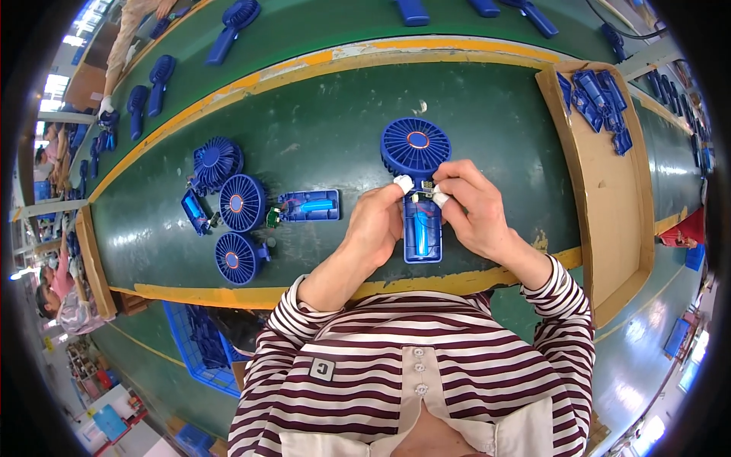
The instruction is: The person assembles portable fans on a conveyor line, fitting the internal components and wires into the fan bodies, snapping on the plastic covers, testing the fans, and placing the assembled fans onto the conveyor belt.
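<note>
In front of me a blue handheld fan (416, 146) lies with its round grille away from me. Its open handle shell (411, 247) points toward me and shows a light-blue cylindrical battery (422, 228). My left hand (375, 222) is closed round the left side of the fan's neck, its white-covered thumb on the joint. My right hand (474, 206) pinches a small circuit board (427, 185) at the neck, with white covers on its fingertips. Thin wires show between the hands, partly hidden by the fingers.
Left of my hands lie several fan heads (242, 202) and an opened handle with a battery (314, 206). At right, a cardboard tray (609, 221) holds blue plastic shells (598, 99). Beyond the yellow edge, a green belt (304, 34) carries more fans. Another person's arm (122, 46) reaches in far left.
</note>
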Tool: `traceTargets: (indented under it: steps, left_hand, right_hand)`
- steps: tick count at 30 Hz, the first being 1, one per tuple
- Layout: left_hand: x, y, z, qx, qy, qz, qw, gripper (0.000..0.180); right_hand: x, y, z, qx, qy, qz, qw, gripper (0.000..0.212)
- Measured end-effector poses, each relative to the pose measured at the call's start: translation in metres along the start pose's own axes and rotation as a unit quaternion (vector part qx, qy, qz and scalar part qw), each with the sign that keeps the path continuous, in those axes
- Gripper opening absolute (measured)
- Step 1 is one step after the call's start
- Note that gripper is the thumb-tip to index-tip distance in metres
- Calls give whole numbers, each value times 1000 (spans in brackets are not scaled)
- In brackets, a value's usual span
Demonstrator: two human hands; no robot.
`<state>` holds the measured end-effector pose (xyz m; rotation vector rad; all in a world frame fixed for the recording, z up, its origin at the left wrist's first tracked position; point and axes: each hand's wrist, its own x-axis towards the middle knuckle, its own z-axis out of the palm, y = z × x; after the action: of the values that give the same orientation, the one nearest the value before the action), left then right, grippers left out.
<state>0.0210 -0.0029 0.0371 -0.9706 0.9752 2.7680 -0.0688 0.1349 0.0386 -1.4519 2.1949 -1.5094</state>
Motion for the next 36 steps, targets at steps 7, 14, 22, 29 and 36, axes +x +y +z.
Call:
traceTargets:
  steps: [7, 14, 22, 29, 36]
  left_hand:
    - [5, -3, -9, 13, -4, -12, 1000, 26]
    - [-2, 0, 4, -20, 32, -4, 999, 22]
    - [2, -5, -4, 3, 13, 5, 1000, 20]
    - [2, -6, -10, 18, 11, -24, 999, 24]
    - [-1, -1, -12, 6, -17, -40, 999, 23]
  right_hand:
    - [-2, 1, 1, 7, -3, -1, 1000, 15]
    - [-2, 2, 1, -9, -16, -4, 1000, 17]
    - [-2, 3, 2, -57, -13, -60, 996, 19]
    - [-2, 2, 1, -106, -32, -100, 989, 24]
    - [-1, 0, 3, -165, -45, -147, 974, 23]
